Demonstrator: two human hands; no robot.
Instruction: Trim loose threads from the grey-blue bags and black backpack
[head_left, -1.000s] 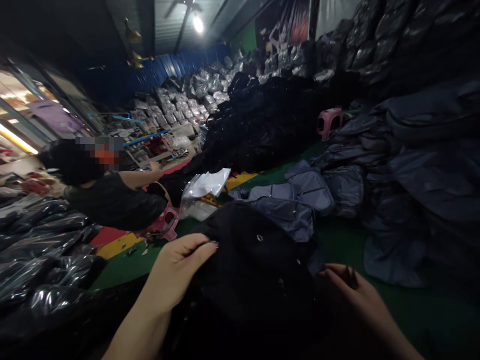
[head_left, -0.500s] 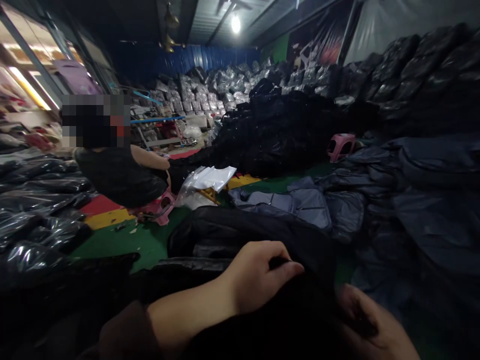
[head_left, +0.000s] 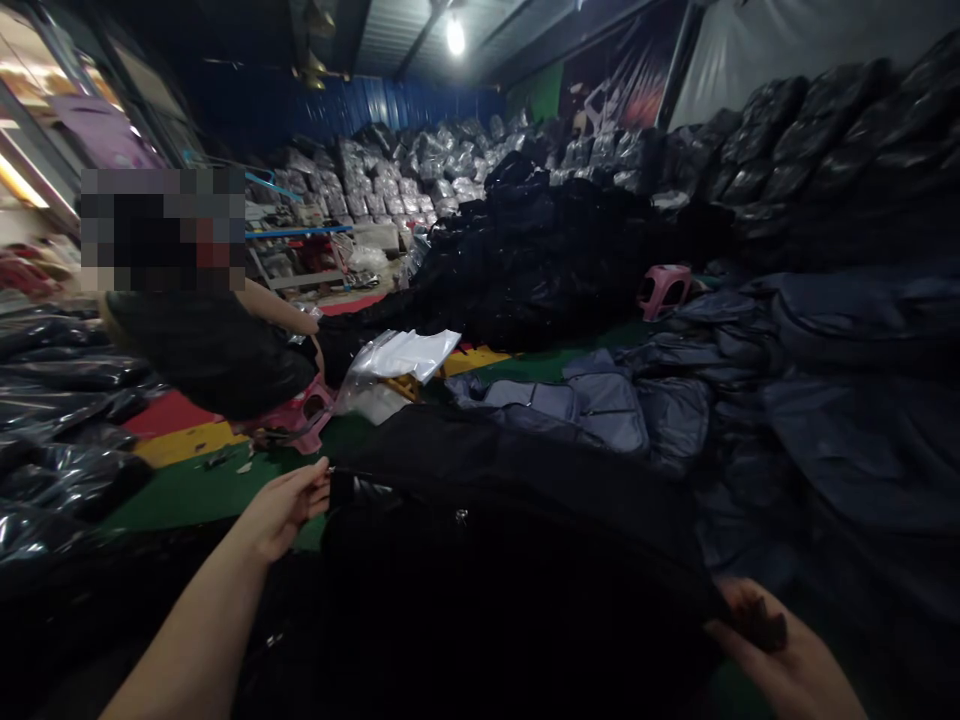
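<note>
Across the black bag [head_left: 510,560] (writing unreadable), left hand [head_left: 283,510] and right hand [head_left: 780,650] grip.

Head-worn view facing forward and down over left hand [head_left: 283,510] and right hand [head_left: 780,660]
</note>
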